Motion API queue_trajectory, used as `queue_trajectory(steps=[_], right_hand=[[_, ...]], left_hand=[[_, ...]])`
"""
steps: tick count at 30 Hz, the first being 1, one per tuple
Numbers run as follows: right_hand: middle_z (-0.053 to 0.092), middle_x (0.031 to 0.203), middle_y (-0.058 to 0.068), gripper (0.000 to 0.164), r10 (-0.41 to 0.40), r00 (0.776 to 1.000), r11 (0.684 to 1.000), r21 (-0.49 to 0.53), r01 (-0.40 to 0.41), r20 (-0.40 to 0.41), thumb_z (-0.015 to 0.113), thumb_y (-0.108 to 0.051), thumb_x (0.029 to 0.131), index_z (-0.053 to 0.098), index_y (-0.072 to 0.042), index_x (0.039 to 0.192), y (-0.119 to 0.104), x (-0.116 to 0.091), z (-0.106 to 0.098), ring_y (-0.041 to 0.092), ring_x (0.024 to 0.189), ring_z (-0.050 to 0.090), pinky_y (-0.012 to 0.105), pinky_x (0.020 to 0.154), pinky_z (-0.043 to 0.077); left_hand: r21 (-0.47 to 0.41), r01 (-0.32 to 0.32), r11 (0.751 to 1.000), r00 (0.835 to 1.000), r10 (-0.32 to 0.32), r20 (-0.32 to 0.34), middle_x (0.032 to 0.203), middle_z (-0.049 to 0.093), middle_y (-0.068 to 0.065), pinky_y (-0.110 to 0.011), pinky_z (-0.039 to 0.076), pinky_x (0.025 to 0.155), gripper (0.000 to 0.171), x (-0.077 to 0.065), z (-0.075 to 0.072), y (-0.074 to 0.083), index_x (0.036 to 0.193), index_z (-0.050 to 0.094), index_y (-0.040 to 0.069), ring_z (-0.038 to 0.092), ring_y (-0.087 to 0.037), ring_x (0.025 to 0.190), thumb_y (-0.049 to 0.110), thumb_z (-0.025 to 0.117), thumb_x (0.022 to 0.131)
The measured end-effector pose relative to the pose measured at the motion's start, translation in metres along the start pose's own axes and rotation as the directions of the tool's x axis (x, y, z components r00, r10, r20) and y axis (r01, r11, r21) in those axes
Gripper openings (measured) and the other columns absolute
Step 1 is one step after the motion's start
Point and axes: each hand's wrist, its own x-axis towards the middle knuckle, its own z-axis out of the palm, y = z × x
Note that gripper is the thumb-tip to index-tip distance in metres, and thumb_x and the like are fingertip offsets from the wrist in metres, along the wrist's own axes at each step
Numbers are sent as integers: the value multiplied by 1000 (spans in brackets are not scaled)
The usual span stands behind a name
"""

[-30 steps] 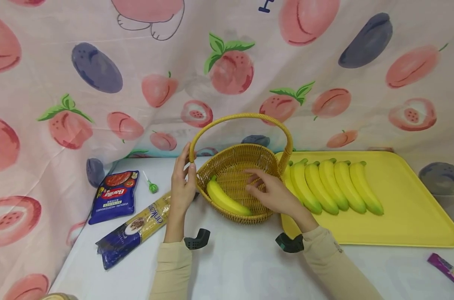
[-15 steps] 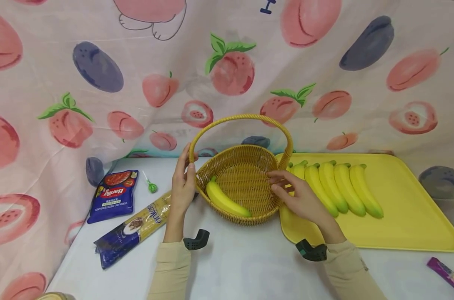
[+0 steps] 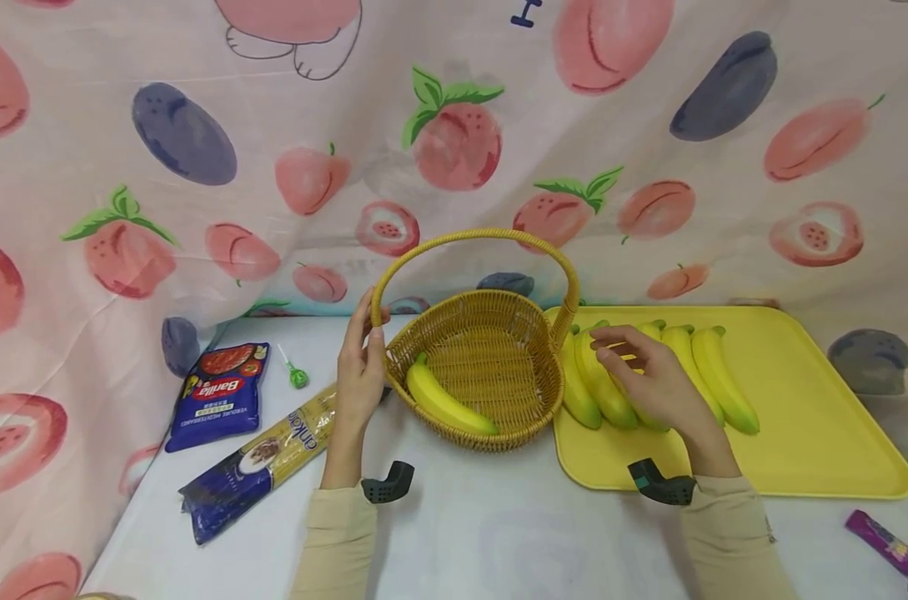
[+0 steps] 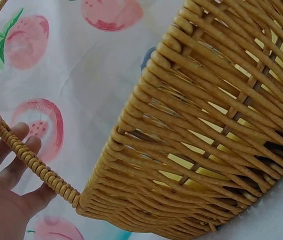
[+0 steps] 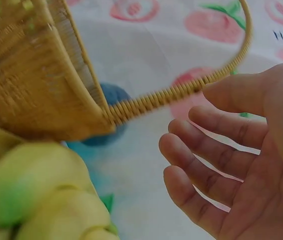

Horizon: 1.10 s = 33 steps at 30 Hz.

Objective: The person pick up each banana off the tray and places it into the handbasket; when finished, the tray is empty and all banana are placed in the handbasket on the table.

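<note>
My left hand [image 3: 359,375] grips the handle of a wicker basket [image 3: 491,310] low on its left side. In the left wrist view the thumb lies on one side of the handle [image 4: 36,162] and the fingers on the other. One yellow banana [image 3: 446,402] lies inside the basket, along its front left wall. My right hand [image 3: 656,379], fingers spread and slightly bent with nothing in them, is over a row of bananas [image 3: 724,375]. The row lies on a yellow tray [image 3: 821,400], and the hand hides part of it. Green-tipped bananas [image 5: 36,185] appear beside the right palm in the right wrist view.
Left of the basket lie a blue Barilla pouch [image 3: 221,396], a green lollipop [image 3: 297,376] and a long pasta packet [image 3: 262,462]. A purple wrapper [image 3: 885,537] is at the front right. A fruit-print curtain [image 3: 438,192] hangs behind the table.
My right hand has moved right, out of the basket and over the bananas on the tray. The left hand keeps its grip on the handle, and the basket stays in place.
</note>
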Motion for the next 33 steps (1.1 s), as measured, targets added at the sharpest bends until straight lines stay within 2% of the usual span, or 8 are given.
queue_trajectory(steps=[4, 7, 11, 15, 20, 23, 28, 33], right_hand=[[63, 115, 4, 27, 16, 998, 1000, -16, -17, -54, 51, -28, 98, 60, -13, 118, 9, -2, -13, -10, 96, 53, 14, 81, 43], [63, 111, 5, 23, 38, 995, 999, -22, -40, -97, 52, -26, 97, 62, -10, 110, 16, -5, -21, -8, 93, 56, 11, 79, 43], [62, 105, 2, 21, 68, 986, 998, -3, -69, -151, 51, -23, 98, 62, -7, 106, 25, -7, -30, -6, 87, 58, 8, 76, 43], [61, 99, -13, 24, 110, 975, 994, 16, -109, -195, 50, -24, 98, 64, -6, 108, 36, -10, -38, -9, 85, 57, 8, 72, 44], [58, 97, -25, 30, 169, 963, 985, 65, -159, -212, 50, -27, 98, 62, -3, 112, 51, -14, -48, -9, 84, 58, 10, 71, 46], [57, 98, -25, 32, 207, 954, 977, 94, -191, -217, 50, -28, 98, 59, -2, 115, 58, -17, -54, -8, 85, 58, 9, 71, 46], [52, 98, -27, 33, 259, 934, 966, 86, -245, -248, 49, -27, 98, 55, -2, 119, 73, -23, -62, -12, 87, 53, 5, 70, 44], [49, 100, -31, 32, 280, 907, 960, 86, -266, -314, 54, -28, 96, 56, -6, 120, 90, -29, -68, -13, 89, 47, 2, 71, 41]], left_hand=[[-11, -5, 1000, 1000, 5, -4, 124, 55, -23, -39, 38, 95, 47, 0, 0, -1, 147, 32, 4, 49, -36, 120, 0, 37, 100], [-15, -10, 1000, 1000, 10, -6, 123, 55, -23, -36, 38, 94, 48, 0, 0, -1, 146, 32, 4, 50, -36, 120, -1, 37, 99], [-12, -4, 1000, 1000, 4, -8, 123, 55, -23, -28, 38, 94, 48, -1, 0, -2, 147, 32, 6, 50, -35, 121, 0, 37, 100], [-13, 6, 1000, 1000, -6, -7, 124, 55, -22, -27, 37, 92, 47, -1, 0, -2, 147, 32, 6, 50, -34, 121, 1, 37, 100], [-12, 12, 1000, 1000, -12, -5, 124, 55, -22, -35, 37, 88, 48, -1, 1, -1, 147, 32, 7, 49, -34, 121, 1, 37, 100], [-11, 15, 1000, 1000, -16, -4, 124, 55, -22, -35, 36, 86, 48, -1, 1, 0, 147, 32, 7, 50, -34, 121, 1, 37, 100], [-11, 37, 999, 999, -37, 0, 124, 55, -21, -29, 36, 83, 48, -1, 1, -1, 148, 31, 9, 49, -32, 122, 3, 37, 100], [-24, 42, 999, 999, -42, 6, 125, 55, -21, -32, 36, 87, 49, -1, 1, -2, 148, 30, 10, 49, -33, 123, 3, 37, 100]])
